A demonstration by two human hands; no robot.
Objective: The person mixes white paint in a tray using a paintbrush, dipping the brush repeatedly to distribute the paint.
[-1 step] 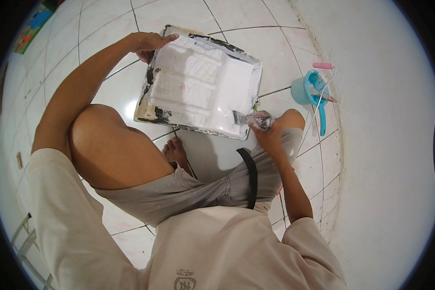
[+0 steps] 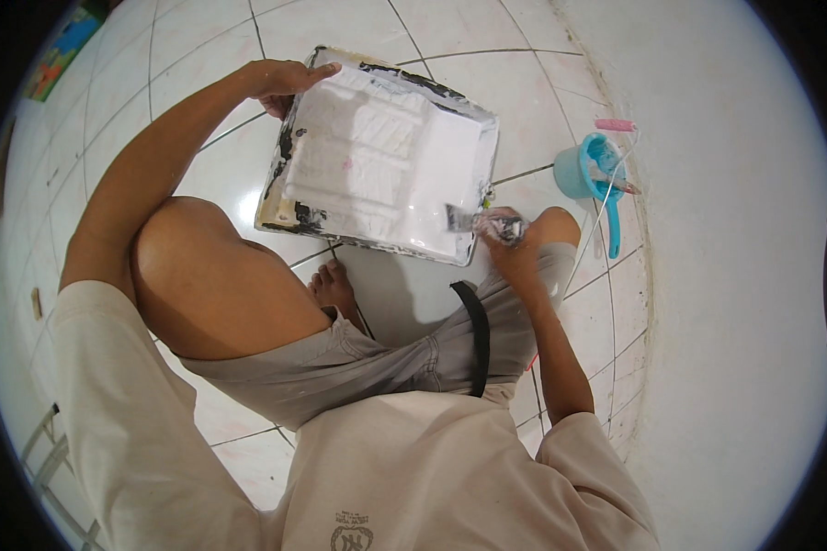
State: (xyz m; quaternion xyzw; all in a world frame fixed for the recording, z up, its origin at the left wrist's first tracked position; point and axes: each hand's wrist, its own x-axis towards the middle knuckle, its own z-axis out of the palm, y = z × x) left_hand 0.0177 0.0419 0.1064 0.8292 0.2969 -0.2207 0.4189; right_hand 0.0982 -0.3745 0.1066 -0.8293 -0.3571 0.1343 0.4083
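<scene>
A paint tray (image 2: pixel 289 138) smeared with black and white is tilted in front of me, with white paint (image 2: pixel 441 170) pooled along its right part and a ribbed slope coated white on its left. My left hand (image 2: pixel 288 83) grips the tray's far left corner, thumb over the rim. In my right hand (image 2: pixel 507 241) is a paint-covered paintbrush (image 2: pixel 466 220), its handle wrapped by my fingers. The brush's head is over the near right corner of the tray, close to the paint; whether it touches the paint I cannot tell.
To the right, a light blue dipper (image 2: pixel 574 173) with paint-smeared contents stands by the wall (image 2: pixel 735 275). A pink paint roller (image 2: pixel 614 125) with a white wire handle leans across it. White tiles (image 2: pixel 202 37) cover the floor. My bent legs flank the tray.
My right hand has shifted very slightly with the paintbrush, whose bristles now sit a bit higher and to the right. The left hand and the tray look almost unmoved.
</scene>
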